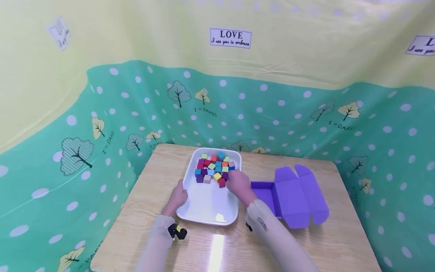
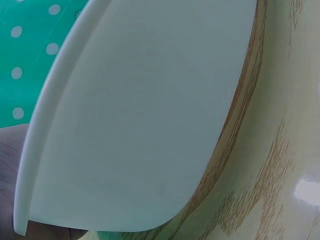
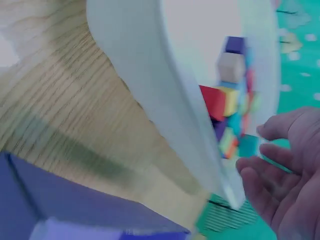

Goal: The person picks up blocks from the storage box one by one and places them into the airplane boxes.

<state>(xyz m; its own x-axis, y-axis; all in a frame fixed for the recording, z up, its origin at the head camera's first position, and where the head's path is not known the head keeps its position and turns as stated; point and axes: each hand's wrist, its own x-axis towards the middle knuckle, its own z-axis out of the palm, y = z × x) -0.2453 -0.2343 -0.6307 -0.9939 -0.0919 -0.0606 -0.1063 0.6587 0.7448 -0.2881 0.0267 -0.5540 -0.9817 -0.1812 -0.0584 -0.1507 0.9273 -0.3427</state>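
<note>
A white tray [image 1: 200, 206] stands on the table, and several small coloured blocks [image 1: 211, 166] lie bunched in its far half. My left hand [image 1: 178, 195] holds the tray's left edge; in the left wrist view the tray's wall [image 2: 130, 120] hides most of that hand. Over the tray's right side is my right hand [image 1: 238, 182], close to the near right blocks. The right wrist view shows its fingers [image 3: 272, 170] loosely bent and apart, with nothing between them. A red block [image 3: 213, 102] shows beyond the rim there.
An opened purple box [image 1: 263, 184] sits right of the tray, its lid [image 1: 295, 198] folded out to the right. The wooden table [image 1: 136, 230] is enclosed by a green and yellow printed cloth [image 1: 238, 109] behind and at both sides.
</note>
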